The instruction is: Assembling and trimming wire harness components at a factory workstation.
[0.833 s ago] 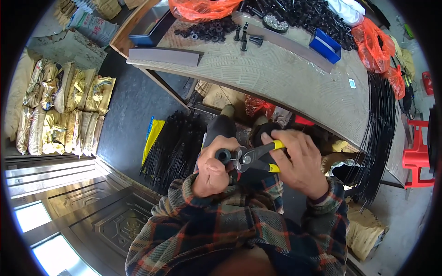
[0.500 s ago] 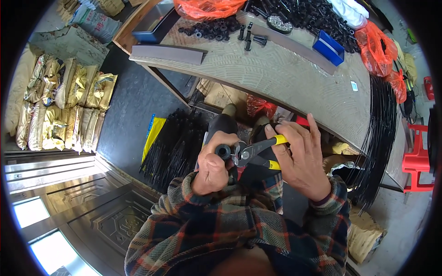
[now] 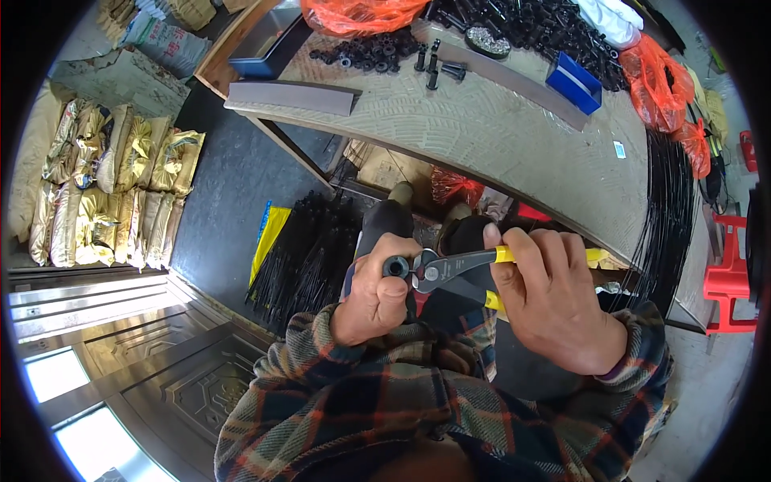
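My left hand (image 3: 373,296) is closed around a short black tubular part (image 3: 394,267), its round open end facing up. Just right of this end sits the grey head of a pair of pliers (image 3: 438,271) with yellow grips. The jaws are at the tube's side, but what lies between them is too small to make out. My right hand (image 3: 556,293) has its fingers curled over the upper yellow grip, with the thumb pointing up. The lower grip hangs apart from the upper one, partly covered by this hand.
Beyond my knees stands a worktable (image 3: 482,136) with heaped black parts (image 3: 530,32), a blue box (image 3: 573,83) and orange bags (image 3: 654,84). Long black strands (image 3: 671,201) hang off its right end, beside a red stool (image 3: 727,273). Black bundles (image 3: 309,249) lie on the floor at left.
My right hand has shifted right and slightly down, its outstretched fingers now curled over the grip. The plier handles have tilted a little downward. My left hand stays nearly in place.
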{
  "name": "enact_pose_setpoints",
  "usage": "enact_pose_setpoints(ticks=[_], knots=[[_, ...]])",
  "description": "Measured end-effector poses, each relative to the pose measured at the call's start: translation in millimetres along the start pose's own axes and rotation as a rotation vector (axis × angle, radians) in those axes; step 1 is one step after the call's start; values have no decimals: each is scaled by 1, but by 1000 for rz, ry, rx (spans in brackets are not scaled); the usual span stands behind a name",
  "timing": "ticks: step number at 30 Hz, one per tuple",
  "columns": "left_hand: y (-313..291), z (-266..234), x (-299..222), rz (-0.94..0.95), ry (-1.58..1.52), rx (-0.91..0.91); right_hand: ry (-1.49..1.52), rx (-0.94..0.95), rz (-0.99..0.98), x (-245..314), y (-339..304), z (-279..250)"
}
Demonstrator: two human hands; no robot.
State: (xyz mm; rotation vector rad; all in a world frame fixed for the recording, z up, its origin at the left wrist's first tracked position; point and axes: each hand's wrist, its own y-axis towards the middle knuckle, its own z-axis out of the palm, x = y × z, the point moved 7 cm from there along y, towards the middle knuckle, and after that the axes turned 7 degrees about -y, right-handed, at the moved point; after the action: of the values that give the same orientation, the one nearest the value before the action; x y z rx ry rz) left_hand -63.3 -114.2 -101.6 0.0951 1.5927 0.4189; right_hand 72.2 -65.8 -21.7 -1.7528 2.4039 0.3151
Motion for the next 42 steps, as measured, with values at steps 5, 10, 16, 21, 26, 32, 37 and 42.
enact_pose_setpoints(ticks=[5,10,16,21,26,32,37,42], knots=[[-2,0,7,30,-69,-49,-98,-206,19,2,-2,10],[0,-4,5,43,-75,-211,86,-147,32,3,4,26],[-2,-5,10,-72,-209,-188,-50,-176,18,2,9,17],[-4,-10,7,-27,-159,-201,52,-198,-10,3,8,19],[-9,-9,7,75,-64,-160,733,140,-97,5,5,26],[-2,-9,-3,91,20,-158,37,-67,3,6,5,17],[-1,-5,2,-38,-156,-161,-53,-177,10,2,12,10],[-1,-8,1,-69,-178,-203,-78,-176,37,0,18,8]])
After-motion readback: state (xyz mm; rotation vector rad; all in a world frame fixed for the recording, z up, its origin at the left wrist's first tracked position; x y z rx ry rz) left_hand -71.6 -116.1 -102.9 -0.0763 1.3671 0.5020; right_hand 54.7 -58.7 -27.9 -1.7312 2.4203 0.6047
